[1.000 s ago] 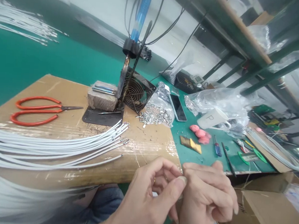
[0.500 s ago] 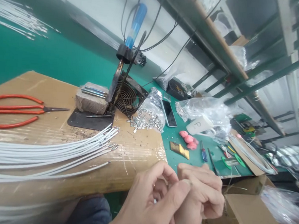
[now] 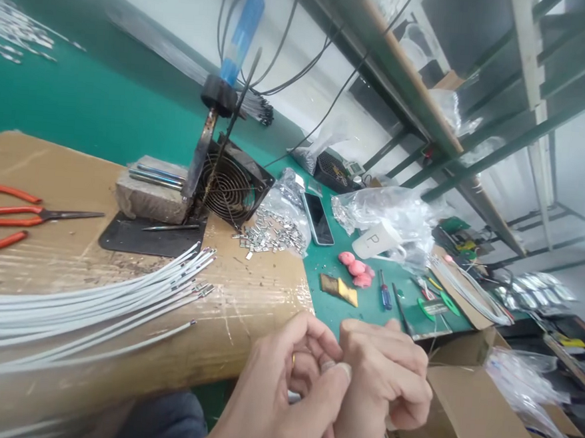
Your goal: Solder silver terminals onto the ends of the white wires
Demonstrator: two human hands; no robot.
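Observation:
My left hand and my right hand are together at the bottom centre, in front of the bench edge. The left fingers are curled, thumb against fingertips, with a ring on one finger. My right hand is closed beside it, back up. Whatever they pinch is too small or hidden to name. To their left, white cables with metal ends lie on the cardboard. Small metal terminals are heaped beyond. A blue-handled soldering iron stands by a fan and a block.
Orange-handled scissors lie at left. A phone, white mug, pink lumps, sponge and screwdriver are on the green bench. An open carboard box stands at lower right; a shelf slants above.
The view has shifted slightly, so the bench items sit further left. My two hands remain together, with the left thumb a little lower and the ring now showing.

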